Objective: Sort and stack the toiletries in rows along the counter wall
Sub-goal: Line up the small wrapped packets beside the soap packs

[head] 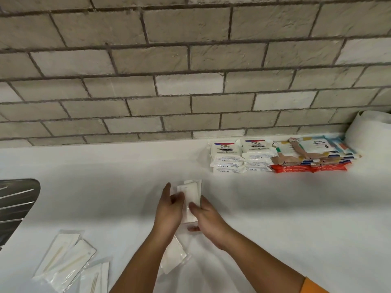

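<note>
Both hands hold a small bundle of flat white sachets (189, 196) above the middle of the white counter (105, 166). My left hand (170, 210) grips its left side, my right hand (206, 218) its lower right end. Against the brick wall at the right stand two stacks of white Dove soap packs (241, 156), and beside them a stack of colourful wipe packs (313, 155) on red ones. Clear sleeves with thin wooden sticks (67, 263) lie at the lower left. Another white sachet (174, 258) lies under my forearms.
A metal sink drainer (14, 206) sits at the left edge. A white paper roll (368, 125) stands at the far right against the wall (190, 70).
</note>
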A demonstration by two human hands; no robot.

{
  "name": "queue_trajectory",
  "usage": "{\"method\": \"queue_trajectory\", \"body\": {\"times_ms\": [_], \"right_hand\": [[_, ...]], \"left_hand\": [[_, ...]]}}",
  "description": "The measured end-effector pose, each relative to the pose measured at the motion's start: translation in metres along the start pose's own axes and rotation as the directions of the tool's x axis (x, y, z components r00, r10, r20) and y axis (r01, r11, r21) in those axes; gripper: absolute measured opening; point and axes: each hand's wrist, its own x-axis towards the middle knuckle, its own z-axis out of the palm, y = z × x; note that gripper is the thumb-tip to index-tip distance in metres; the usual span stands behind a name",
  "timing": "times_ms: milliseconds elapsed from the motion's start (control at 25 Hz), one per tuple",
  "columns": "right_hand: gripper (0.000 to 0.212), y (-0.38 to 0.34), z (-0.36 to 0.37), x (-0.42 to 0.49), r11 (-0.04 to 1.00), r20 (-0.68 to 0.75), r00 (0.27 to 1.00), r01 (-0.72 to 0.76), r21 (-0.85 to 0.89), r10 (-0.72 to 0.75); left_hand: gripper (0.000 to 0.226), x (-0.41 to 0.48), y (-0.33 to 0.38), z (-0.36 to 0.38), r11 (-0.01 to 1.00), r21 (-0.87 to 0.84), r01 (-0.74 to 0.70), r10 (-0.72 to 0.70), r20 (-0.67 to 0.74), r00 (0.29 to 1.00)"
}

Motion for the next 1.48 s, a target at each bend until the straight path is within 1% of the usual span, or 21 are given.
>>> {"method": "queue_trajectory", "body": {"times_ms": [40,120,160,240,320,440,480,560,600,640,680,720,800,840,880,1000,1040,1160,1240,1360,1480], "right_hand": [[0.026,-0.004,-0.004,0.007,1.000,-0.012,1.000,0.001,0.017,0.000],[0.027,-0.014,-0.013,0.025,0.996,-0.039,0.999,-0.018,0.088,0.022],[0.027,-0.018,-0.016,0.034,0.993,-0.049,0.998,-0.034,0.117,0.039],[0.026,-0.027,-0.023,0.054,0.991,-0.057,0.996,-0.066,0.119,0.074],[0.025,-0.034,-0.028,0.072,0.992,-0.085,0.991,-0.100,0.077,0.107],[0.017,-0.037,-0.034,0.094,0.987,-0.195,0.968,-0.154,0.035,0.158],[0.021,-0.039,-0.034,0.097,0.985,-0.235,0.958,-0.170,0.002,0.166],[0.040,-0.040,-0.035,0.100,0.971,-0.316,0.935,-0.207,-0.123,0.160],[0.038,-0.039,-0.037,0.102,0.953,-0.333,0.935,-0.203,-0.226,0.120],[0.028,-0.039,-0.037,0.101,0.921,-0.335,0.940,-0.190,-0.340,0.070],[0.024,-0.038,-0.037,0.101,0.873,-0.319,0.947,-0.173,-0.456,0.021],[0.026,-0.035,-0.038,0.103,0.805,-0.298,0.954,-0.156,-0.573,-0.027],[0.038,-0.025,-0.040,0.109,0.643,-0.262,0.960,-0.137,-0.753,-0.101],[0.039,-0.020,-0.041,0.113,0.546,-0.240,0.963,-0.138,-0.826,-0.120],[0.040,-0.016,-0.042,0.114,0.475,-0.210,0.967,-0.119,-0.872,-0.144],[0.038,-0.011,-0.047,0.118,0.369,-0.146,0.973,-0.070,-0.927,-0.181],[0.037,-0.010,-0.048,0.120,0.326,-0.130,0.973,-0.063,-0.943,-0.190],[0.039,-0.009,-0.051,0.126,0.226,-0.102,0.970,-0.051,-0.973,-0.222],[0.041,-0.008,-0.052,0.129,0.192,-0.086,0.969,-0.041,-0.981,-0.231],[0.043,-0.010,-0.055,0.134,0.168,-0.071,0.970,-0.032,-0.985,-0.234],[0.043,-0.012,-0.056,0.136,0.148,-0.090,0.967,-0.055,-0.988,-0.238]], "left_hand": [[0.064,0.009,-0.001,0.001,0.999,-0.006,0.046,-0.046,0.001,0.999],[0.070,0.028,-0.006,0.002,0.980,-0.113,0.165,-0.158,0.068,0.985],[0.063,0.036,-0.009,0.002,0.968,-0.154,0.196,-0.178,0.126,0.976],[0.047,0.050,-0.009,0.005,0.980,-0.119,0.160,-0.140,0.159,0.977],[0.039,0.067,-0.007,0.010,0.986,-0.111,0.128,-0.116,0.104,0.988],[0.032,0.096,-0.004,0.021,0.980,-0.134,0.147,-0.144,0.029,0.989],[0.035,0.103,-0.002,0.025,0.980,-0.122,0.160,-0.160,0.007,0.987],[0.042,0.119,-0.003,0.036,0.982,-0.064,0.180,-0.182,-0.035,0.983],[0.038,0.124,-0.002,0.041,0.986,-0.001,0.167,-0.166,-0.069,0.984],[0.027,0.127,0.000,0.045,0.985,0.104,0.139,-0.129,-0.095,0.987],[0.018,0.130,0.000,0.048,0.969,0.226,0.096,-0.072,-0.112,0.991],[0.014,0.131,0.001,0.051,0.945,0.325,0.043,-0.008,-0.107,0.994],[0.027,0.135,0.001,0.056,0.911,0.411,-0.033,0.076,-0.088,0.993],[0.032,0.136,0.001,0.057,0.906,0.420,-0.047,0.090,-0.085,0.992],[0.033,0.135,0.002,0.057,0.904,0.422,-0.064,0.107,-0.080,0.991],[0.020,0.136,0.004,0.057,0.885,0.444,-0.143,0.143,0.033,0.989],[0.022,0.136,0.004,0.055,0.878,0.453,-0.157,0.137,0.077,0.988],[0.047,0.142,0.000,0.052,0.815,0.529,-0.238,0.184,0.154,0.971],[0.046,0.148,-0.004,0.051,0.768,0.574,-0.286,0.212,0.194,0.958],[0.019,0.149,0.000,0.051,0.736,0.609,-0.297,0.218,0.202,0.955],[0.024,0.147,0.006,0.057,0.726,0.609,-0.319,0.242,0.208,0.948]]}}
